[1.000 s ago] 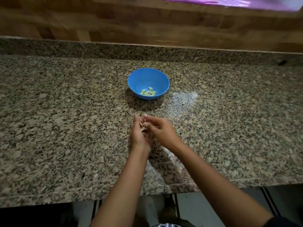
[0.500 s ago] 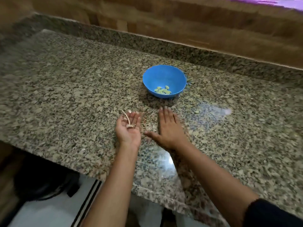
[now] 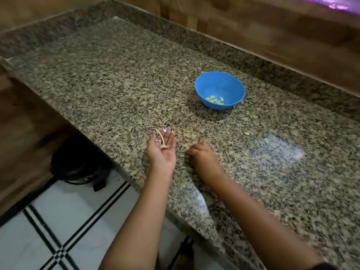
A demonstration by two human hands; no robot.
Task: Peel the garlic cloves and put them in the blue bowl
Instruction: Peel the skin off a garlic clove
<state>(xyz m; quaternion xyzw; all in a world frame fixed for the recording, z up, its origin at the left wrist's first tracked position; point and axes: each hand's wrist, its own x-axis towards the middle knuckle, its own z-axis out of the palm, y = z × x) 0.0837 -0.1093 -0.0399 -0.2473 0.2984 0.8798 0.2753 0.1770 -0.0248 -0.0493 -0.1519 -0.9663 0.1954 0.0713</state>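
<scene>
One garlic stem [image 3: 161, 138] lies on flat-fingered left hand [image 3: 160, 152]; right hand [image 3: 203, 156] fingers [image 3: 191, 152] curled, contents unclear.

From the left hand [image 3: 160, 152] and right hand [image 3: 202, 156], bare bench [image 3: 116, 78] lies open toward 10 and 3 o'clock, the blue bowl [image 3: 219, 90] blocks 1 o'clock, and a raised stone ledge [image 3: 272, 72] closes off 12 o'clock.

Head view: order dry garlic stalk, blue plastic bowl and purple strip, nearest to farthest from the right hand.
1. Dry garlic stalk, in the left hand's palm, beside the right hand.
2. Blue plastic bowl, farther back on the speckled granite counter.
3. Purple strip, far top right.
</scene>
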